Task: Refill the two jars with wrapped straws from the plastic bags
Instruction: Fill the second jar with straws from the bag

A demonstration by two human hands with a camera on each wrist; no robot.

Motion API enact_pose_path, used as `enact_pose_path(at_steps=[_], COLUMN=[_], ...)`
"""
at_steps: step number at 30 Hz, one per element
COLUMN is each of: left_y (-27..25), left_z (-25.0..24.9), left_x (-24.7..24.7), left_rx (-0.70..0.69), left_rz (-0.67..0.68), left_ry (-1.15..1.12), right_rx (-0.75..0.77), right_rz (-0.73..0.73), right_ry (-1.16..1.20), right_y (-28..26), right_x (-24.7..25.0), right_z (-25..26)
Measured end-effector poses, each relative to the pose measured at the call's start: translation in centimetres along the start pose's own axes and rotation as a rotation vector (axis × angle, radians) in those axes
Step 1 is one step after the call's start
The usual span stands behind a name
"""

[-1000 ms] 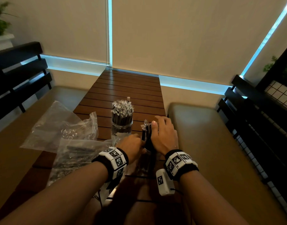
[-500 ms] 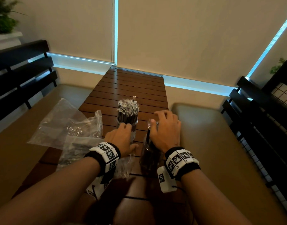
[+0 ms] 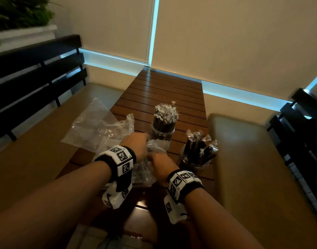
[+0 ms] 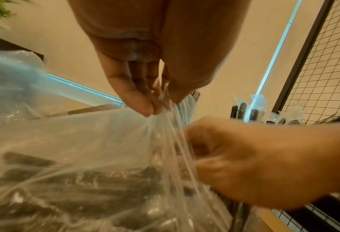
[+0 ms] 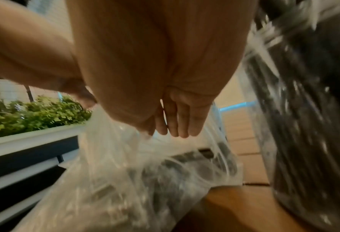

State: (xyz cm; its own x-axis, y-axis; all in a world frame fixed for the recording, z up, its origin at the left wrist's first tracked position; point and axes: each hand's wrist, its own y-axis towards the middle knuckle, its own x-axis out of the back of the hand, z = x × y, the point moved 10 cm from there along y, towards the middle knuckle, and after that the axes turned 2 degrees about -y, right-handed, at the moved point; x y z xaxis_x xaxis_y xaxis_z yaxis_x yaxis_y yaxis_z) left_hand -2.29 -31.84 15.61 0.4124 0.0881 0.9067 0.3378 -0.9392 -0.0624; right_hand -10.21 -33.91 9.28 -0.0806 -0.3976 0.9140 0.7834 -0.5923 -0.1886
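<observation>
Two glass jars stand on the slatted wooden table (image 3: 165, 90). The far jar (image 3: 163, 131) is packed with upright wrapped dark straws. The near jar (image 3: 194, 159) holds several straws that lean apart. A clear plastic bag (image 3: 142, 174) of wrapped straws lies left of the near jar. My left hand (image 3: 144, 143) pinches the bag's top edge between thumb and fingertips (image 4: 147, 108). My right hand (image 3: 154, 159) is curled at the bag's mouth, gripping the film (image 4: 184, 157). The bag's straws (image 4: 75, 177) show through the plastic.
A second, crumpled clear bag (image 3: 95, 128) lies at the table's left edge. Padded benches (image 3: 244, 159) with dark slatted backs flank the table. A wall with blinds closes the far end. A planter (image 5: 32, 116) stands at the left.
My right hand left the near jar's straws and moved left to the bag. My left hand took hold of the bag's edge. The near jar's straws now stand uncovered.
</observation>
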Motion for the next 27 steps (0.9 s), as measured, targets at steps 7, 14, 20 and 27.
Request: enact_pose_path(at_steps=[7, 14, 20, 27], left_y=[-1.6, -2.0, -1.9, -1.3], left_z=[-0.5, -0.6, -1.8, -1.4], left_x=[1.3, 1.3, 1.8, 2.1], left_rx=[-0.119, -0.189, -0.261, -0.259], left_rz=[-0.031, -0.051, -0.083, -0.114], left_ry=[0.007, -0.039, -0.098, -0.085], right_rx=[-0.084, -0.229, -0.714, -0.643], right_rz=[0.054, 0.286, 0.34, 0.294], right_ry=[0.056, -0.302, -0.697, -0.807], right_y=[4.0, 3.8, 5.2, 6.3], right_x=[-5.6, -6.3, -2.3, -2.3], right_z=[-0.8, -0.7, 3.0, 3.0])
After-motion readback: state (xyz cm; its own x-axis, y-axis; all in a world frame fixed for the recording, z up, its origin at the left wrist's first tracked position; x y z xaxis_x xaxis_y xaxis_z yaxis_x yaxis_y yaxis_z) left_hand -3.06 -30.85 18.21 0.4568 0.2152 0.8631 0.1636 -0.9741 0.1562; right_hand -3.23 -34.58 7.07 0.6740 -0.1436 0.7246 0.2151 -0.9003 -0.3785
